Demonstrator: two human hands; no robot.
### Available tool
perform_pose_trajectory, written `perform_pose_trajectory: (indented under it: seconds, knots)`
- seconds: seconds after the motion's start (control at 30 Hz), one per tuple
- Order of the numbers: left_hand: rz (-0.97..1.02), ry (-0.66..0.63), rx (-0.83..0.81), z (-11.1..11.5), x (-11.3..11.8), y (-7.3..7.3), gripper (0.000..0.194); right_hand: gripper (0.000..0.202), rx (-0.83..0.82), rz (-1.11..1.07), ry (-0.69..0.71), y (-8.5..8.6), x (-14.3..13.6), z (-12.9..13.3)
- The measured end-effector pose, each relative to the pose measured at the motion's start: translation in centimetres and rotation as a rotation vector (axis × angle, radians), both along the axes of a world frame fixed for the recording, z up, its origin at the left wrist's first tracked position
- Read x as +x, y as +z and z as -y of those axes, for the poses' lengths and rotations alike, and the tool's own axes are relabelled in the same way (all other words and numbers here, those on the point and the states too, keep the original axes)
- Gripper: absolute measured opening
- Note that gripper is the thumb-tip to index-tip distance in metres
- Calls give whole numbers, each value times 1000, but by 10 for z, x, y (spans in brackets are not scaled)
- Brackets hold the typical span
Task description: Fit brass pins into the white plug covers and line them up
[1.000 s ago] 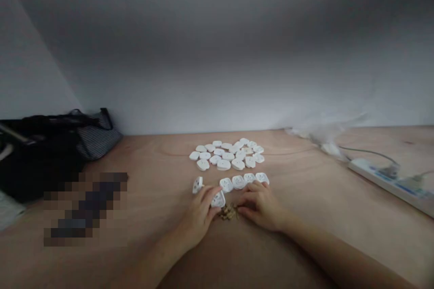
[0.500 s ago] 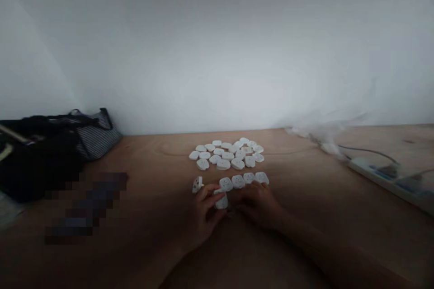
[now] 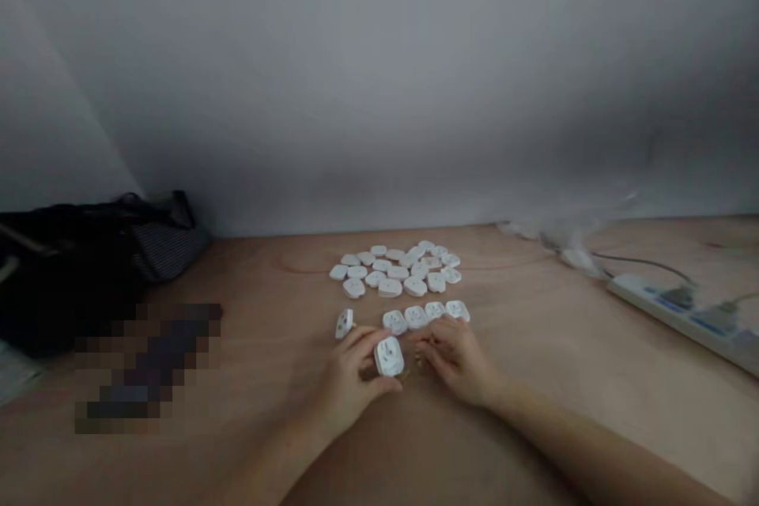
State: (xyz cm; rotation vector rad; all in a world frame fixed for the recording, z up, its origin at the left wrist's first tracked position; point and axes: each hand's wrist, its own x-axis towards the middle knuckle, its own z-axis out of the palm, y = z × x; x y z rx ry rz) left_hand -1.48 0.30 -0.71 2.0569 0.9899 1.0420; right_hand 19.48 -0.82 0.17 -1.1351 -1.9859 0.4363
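Note:
My left hand (image 3: 356,371) grips a white plug piece (image 3: 389,356) by its edges, between thumb and fingers, its slotted face turned up. My right hand (image 3: 459,360) is closed just to the right, pinching a small brass-coloured piece (image 3: 419,356) whose exact kind I cannot make out. Beyond the hands lies a short row of similar white plug pieces, the leftmost one (image 3: 394,322) near my left fingertips. Another plug (image 3: 345,323) stands on its side left of the row, with a brass-coloured pin showing.
Several more white plug pieces (image 3: 390,288) are spread farther back on the wooden table (image 3: 266,348). A power strip (image 3: 676,308) with cables lies at right, near a clear plastic bag (image 3: 575,245). A black bag (image 3: 77,269) and a blurred-out dark object (image 3: 160,364) are at left.
The picture is brighter on the table and hands. My left hand has turned the plug piece slightly so its face shows more clearly. My right hand has barely moved.

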Motion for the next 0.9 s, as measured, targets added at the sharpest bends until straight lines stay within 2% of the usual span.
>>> perform_pose_trajectory:
  seconds: [0.1, 0.17, 0.3, 0.47, 0.77, 0.83, 0.9]
  knots:
    - [20, -2, -31, 1, 3, 0, 50, 11, -95, -210, 15, -2, -3, 1]
    - [33, 8, -23, 2, 6, 1, 45, 11, -142, -265, 26, -3, -4, 2]
    - [30, 53, 13, 5, 12, 5, 43, 9, -78, -116, 12, -1, -6, 4]
    - [-131, 151, 180, 5, 12, 9, 47, 8, 21, 59, -25, 2, -6, 7]
    - [-118, 82, 276, 8, 15, 6, 46, 12, 110, 127, -44, -2, -6, 8]
    - [-118, 95, 284, 9, 15, 8, 47, 23, 120, 137, -37, -1, -3, 8]
    - [-124, 115, 280, 10, 14, 10, 49, 52, 108, 127, -31, 1, 1, 7]
